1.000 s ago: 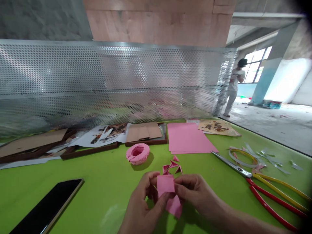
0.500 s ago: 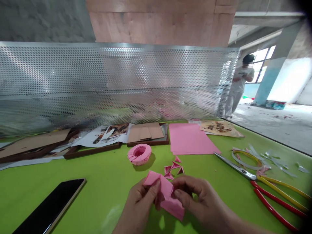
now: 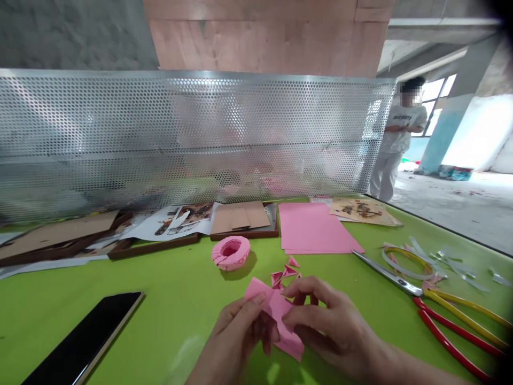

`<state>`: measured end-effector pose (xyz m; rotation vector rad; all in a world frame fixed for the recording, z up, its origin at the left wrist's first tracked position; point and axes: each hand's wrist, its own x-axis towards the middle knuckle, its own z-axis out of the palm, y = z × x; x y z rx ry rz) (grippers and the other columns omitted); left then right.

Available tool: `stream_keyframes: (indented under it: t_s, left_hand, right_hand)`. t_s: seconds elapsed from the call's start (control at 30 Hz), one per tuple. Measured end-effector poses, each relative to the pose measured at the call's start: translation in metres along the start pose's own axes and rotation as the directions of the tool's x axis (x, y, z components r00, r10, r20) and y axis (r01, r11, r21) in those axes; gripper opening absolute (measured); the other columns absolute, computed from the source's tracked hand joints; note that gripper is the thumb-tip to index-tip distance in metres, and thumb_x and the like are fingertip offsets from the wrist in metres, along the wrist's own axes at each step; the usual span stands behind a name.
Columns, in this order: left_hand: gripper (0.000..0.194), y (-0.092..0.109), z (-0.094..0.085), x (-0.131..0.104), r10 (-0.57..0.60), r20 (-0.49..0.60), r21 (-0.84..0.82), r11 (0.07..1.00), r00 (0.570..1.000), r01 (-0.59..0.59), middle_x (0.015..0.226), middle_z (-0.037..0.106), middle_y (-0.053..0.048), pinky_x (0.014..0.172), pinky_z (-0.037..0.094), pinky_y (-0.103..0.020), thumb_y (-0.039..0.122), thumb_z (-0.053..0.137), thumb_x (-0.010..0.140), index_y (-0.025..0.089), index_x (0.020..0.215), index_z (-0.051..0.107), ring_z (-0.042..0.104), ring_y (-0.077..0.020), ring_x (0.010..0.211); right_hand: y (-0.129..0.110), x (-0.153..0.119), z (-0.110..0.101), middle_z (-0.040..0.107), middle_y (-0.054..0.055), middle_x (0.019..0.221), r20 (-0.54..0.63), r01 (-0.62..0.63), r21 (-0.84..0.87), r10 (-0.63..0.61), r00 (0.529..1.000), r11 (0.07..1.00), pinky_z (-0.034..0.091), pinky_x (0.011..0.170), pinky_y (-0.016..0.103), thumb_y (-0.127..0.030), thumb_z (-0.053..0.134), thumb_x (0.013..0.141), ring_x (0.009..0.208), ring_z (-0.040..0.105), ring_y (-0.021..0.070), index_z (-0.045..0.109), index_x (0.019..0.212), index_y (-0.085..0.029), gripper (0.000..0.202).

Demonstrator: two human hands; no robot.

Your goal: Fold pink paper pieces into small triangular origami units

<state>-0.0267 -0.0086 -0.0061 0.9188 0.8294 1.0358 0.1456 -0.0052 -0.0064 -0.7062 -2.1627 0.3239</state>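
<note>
Between both hands is a folded piece of pink paper (image 3: 276, 305), held just above the green table. My left hand (image 3: 244, 323) pinches its left part, thumb on top. With thumb and fingers closed on the paper's right side, my right hand (image 3: 326, 315) covers part of the fold. The lower end of the paper hangs down below the fingers. Several small folded pink triangles (image 3: 289, 271) lie just beyond, some partly hidden by my right hand. A ring of pink folded paper pieces (image 3: 231, 253) sits behind my left hand.
Pink sheets (image 3: 316, 227) lie at the back. Scissors (image 3: 406, 286), a tape roll (image 3: 409, 262) and clear scraps are on the right. A phone (image 3: 86, 337) lies left. Frames with cardboard (image 3: 240, 218) line the perforated metal screen (image 3: 200, 139). A person (image 3: 398, 133) stands beyond.
My right hand has shifted up and over the paper, its fingers now on the fold. The paper's upper left corner has turned slightly. The person behind has moved a little.
</note>
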Motion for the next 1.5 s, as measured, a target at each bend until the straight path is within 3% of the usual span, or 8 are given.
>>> stream_keyframes:
  t_s: [0.07, 0.23, 0.5, 0.73, 0.87, 1.03, 1.3, 1.5]
  left_hand:
    - [0.035, 0.002, 0.0, 0.001, 0.012, 0.049, 0.029, 0.999, 0.999, -0.014, 0.052, 0.061, -0.003, 0.053, 0.038, -0.024, 0.036, 0.054, 0.078, 0.013, 0.054, 0.064, 0.048, -0.0132, 0.051]
    - [0.036, 0.001, -0.001, 0.003, 0.025, 0.034, 0.028, 0.999, 0.999, -0.026, 0.05, 0.06, -0.003, 0.052, 0.037, -0.025, 0.035, 0.051, 0.08, 0.014, 0.053, 0.062, 0.047, -0.0136, 0.049]
    - [0.038, 0.002, 0.0, 0.002, -0.026, 0.024, 0.043, 0.999, 0.999, 0.025, 0.049, 0.061, -0.003, 0.052, 0.036, -0.025, 0.043, 0.055, 0.076, 0.014, 0.052, 0.063, 0.047, -0.0135, 0.049]
    - [0.031, -0.002, -0.007, 0.004, -0.045, 0.033, 0.036, 0.998, 0.998, 0.044, 0.051, 0.059, 0.0, 0.052, 0.037, -0.024, 0.042, 0.064, 0.07, 0.015, 0.054, 0.064, 0.047, -0.0123, 0.051]
    - [0.022, -0.004, -0.01, 0.005, -0.004, 0.004, 0.136, 0.991, 1.0, 0.003, 0.052, 0.057, 0.002, 0.053, 0.035, -0.022, 0.033, 0.064, 0.073, 0.015, 0.059, 0.066, 0.044, -0.0108, 0.051]
    - [0.023, -0.002, -0.007, 0.004, 0.118, 0.017, 0.312, 0.943, 0.993, -0.118, 0.051, 0.055, 0.001, 0.049, 0.033, -0.022, 0.033, 0.061, 0.075, 0.016, 0.06, 0.068, 0.043, -0.0119, 0.049]
    - [0.014, 0.0, -0.001, -0.003, 0.33, 0.028, 0.458, 0.835, 0.944, -0.305, 0.063, 0.061, 0.0, 0.059, 0.039, -0.024, 0.026, 0.058, 0.077, 0.025, 0.072, 0.071, 0.053, -0.0184, 0.062]
    - [0.016, -0.001, -0.001, -0.006, 0.314, 0.05, 0.5, 0.813, 0.948, -0.297, 0.071, 0.062, -0.003, 0.065, 0.039, -0.028, 0.025, 0.056, 0.078, 0.026, 0.077, 0.072, 0.053, -0.0214, 0.069]
  right_hand:
    - [0.001, -0.001, 0.001, 0.056, 0.008, 0.094, 0.007, -0.008, 0.002, 0.008, 1.0, 1.0, 0.046, 0.069, 0.026, -0.012, 0.051, 0.081, 0.08, 0.055, 0.0162, 0.062, 0.085, -0.022, 0.016]
    - [0.003, -0.002, 0.003, 0.056, 0.007, 0.095, -0.029, -0.026, 0.069, 0.028, 0.999, 0.997, 0.046, 0.072, 0.026, -0.007, 0.052, 0.078, 0.083, 0.056, 0.0172, 0.062, 0.086, -0.022, 0.02]
    - [0.005, 0.002, 0.006, 0.062, 0.005, 0.084, -0.137, -0.2, 0.347, 0.261, 0.956, 0.916, 0.048, 0.07, 0.027, -0.001, 0.052, 0.074, 0.08, 0.059, 0.0168, 0.062, 0.08, -0.019, 0.021]
    - [0.003, 0.002, 0.009, 0.061, 0.004, 0.084, -0.115, -0.192, 0.381, 0.252, 0.961, 0.905, 0.048, 0.07, 0.026, 0.0, 0.055, 0.072, 0.078, 0.059, 0.0159, 0.065, 0.079, -0.02, 0.024]
    - [-0.002, 0.0, 0.008, 0.06, 0.005, 0.087, -0.063, -0.169, 0.377, 0.208, 0.976, 0.911, 0.047, 0.069, 0.026, 0.002, 0.05, 0.072, 0.078, 0.058, 0.0158, 0.065, 0.089, -0.02, 0.031]
    - [0.001, -0.002, 0.005, 0.06, 0.003, 0.081, -0.144, -0.242, 0.316, 0.298, 0.944, 0.917, 0.044, 0.063, 0.024, -0.004, 0.047, 0.079, 0.071, 0.054, 0.0146, 0.06, 0.092, -0.02, 0.024]
    - [0.002, -0.002, 0.004, 0.059, 0.002, 0.088, -0.21, -0.154, 0.259, 0.211, 0.955, 0.954, 0.043, 0.061, 0.023, 0.001, 0.048, 0.075, 0.072, 0.053, 0.0133, 0.055, 0.098, -0.023, 0.034]
    - [-0.001, -0.002, 0.002, 0.058, 0.002, 0.087, -0.205, -0.127, 0.268, 0.186, 0.961, 0.955, 0.044, 0.061, 0.023, 0.002, 0.049, 0.074, 0.072, 0.053, 0.0132, 0.054, 0.099, -0.023, 0.036]
